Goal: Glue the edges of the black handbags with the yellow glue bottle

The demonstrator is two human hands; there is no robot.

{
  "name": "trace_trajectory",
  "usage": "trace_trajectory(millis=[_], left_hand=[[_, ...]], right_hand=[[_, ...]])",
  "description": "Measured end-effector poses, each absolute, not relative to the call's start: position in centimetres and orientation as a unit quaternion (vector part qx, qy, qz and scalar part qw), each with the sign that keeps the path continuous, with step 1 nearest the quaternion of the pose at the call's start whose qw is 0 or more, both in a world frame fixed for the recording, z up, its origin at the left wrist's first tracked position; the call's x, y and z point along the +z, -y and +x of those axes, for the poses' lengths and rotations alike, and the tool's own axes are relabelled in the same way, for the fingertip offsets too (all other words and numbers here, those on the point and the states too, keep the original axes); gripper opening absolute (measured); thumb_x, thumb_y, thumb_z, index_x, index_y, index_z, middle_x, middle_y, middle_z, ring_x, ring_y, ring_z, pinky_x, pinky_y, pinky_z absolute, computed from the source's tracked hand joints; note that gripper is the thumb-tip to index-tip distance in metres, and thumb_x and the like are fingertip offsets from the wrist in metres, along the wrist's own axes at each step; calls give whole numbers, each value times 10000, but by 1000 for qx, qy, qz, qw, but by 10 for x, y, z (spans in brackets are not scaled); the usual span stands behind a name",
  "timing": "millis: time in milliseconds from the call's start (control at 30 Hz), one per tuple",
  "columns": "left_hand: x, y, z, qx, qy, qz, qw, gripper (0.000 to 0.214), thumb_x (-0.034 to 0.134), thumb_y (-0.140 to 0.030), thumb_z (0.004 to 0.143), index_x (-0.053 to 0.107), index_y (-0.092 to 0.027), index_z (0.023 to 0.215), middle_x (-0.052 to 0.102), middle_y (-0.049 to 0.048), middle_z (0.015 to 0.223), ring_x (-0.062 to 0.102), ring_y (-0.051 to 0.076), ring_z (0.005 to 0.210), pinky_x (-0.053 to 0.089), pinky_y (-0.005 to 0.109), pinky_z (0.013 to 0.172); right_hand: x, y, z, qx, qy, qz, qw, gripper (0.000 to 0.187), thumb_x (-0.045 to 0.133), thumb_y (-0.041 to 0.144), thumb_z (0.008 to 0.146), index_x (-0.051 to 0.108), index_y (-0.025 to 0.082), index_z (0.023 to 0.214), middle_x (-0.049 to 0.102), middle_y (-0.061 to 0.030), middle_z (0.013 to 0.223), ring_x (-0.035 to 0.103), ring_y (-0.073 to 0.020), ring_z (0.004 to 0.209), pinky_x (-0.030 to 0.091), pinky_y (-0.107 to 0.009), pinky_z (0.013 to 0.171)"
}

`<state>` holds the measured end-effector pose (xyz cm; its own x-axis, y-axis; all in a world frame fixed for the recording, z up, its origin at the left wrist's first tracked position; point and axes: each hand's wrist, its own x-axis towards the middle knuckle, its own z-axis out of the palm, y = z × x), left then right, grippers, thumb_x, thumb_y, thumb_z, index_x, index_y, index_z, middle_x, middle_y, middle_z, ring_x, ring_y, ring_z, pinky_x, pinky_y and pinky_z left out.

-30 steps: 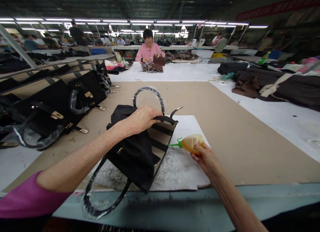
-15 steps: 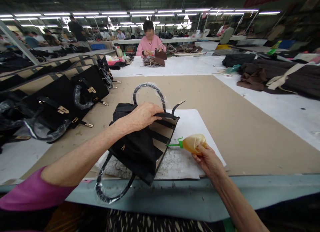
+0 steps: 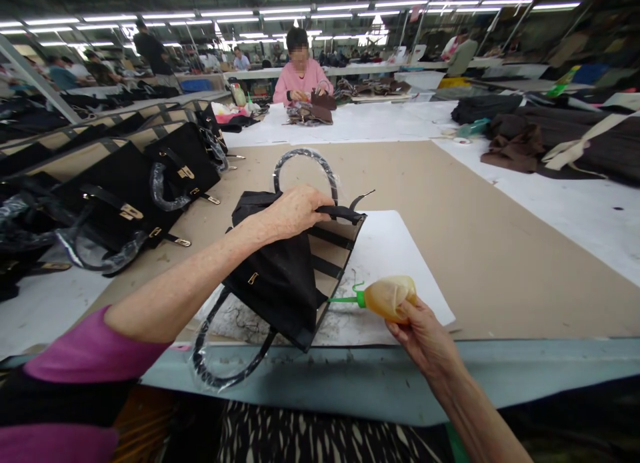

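A black handbag (image 3: 275, 276) with a beige striped lining lies on its side in front of me, its opening turned to the right. Plastic wrap covers its two round handles, one standing at the far side and one hanging toward the table's front edge. My left hand (image 3: 303, 213) grips the bag's upper rim, fingers closed over the edge. In my right hand (image 3: 420, 326) is a squeeze bottle (image 3: 387, 298) of amber liquid, held level. Its thin green nozzle points left, and the tip meets the lower part of the bag's open edge. Under the bag lies a stained white sheet (image 3: 400, 250).
Several finished black handbags (image 3: 120, 190) with gold clasps stand in rows on the left. Dark folded fabric (image 3: 575, 140) is piled at the right. Across the table a co-worker in pink (image 3: 300, 76) handles brown pieces (image 3: 317, 110). Brown board (image 3: 500, 270) covers the tabletop.
The nozzle tip has shifted down along the bag's open edge, toward its near corner. My left hand keeps its hold on the rim. The whole view has shifted slightly.
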<state>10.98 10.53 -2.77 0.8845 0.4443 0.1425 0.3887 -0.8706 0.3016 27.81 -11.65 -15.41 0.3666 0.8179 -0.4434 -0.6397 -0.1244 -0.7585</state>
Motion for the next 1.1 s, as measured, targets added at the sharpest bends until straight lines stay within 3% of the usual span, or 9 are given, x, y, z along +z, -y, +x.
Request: trace_trajectory(millis=[167,800,967,1100], left_hand=[[-27,-105,111,105,-218,959,151,179,527,-189,772,681,-152,854,639,-1,699,527,107,634,351,210,596],[-24,-99,111,108,-226,953,169,177,517,-195,756,669,-129,820,571,-14,623,468,104,593,318,216,559],[-27,-99,109,113,-237,949,175,175,519,-210,752,665,-129,805,554,-20,600,460,98,579,314,212,545],[-27,-98,107,118,-236,947,182,173,520,-206,751,662,-124,807,555,-20,610,456,97,583,318,214,553]], right_hand=[[-149,125,271,569,80,-497,651,398,834,324,577,616,139,854,576,-26,711,479,-86,494,402,-146,360],[-130,154,238,612,45,-482,626,400,830,320,547,612,124,818,557,-11,627,358,-30,332,288,-118,254],[-126,154,238,592,-47,-474,650,458,882,263,436,608,148,785,565,4,657,427,-58,417,370,-126,297],[-128,149,240,572,-104,-457,673,516,902,200,359,594,158,770,577,10,684,416,-56,431,363,-121,291]])
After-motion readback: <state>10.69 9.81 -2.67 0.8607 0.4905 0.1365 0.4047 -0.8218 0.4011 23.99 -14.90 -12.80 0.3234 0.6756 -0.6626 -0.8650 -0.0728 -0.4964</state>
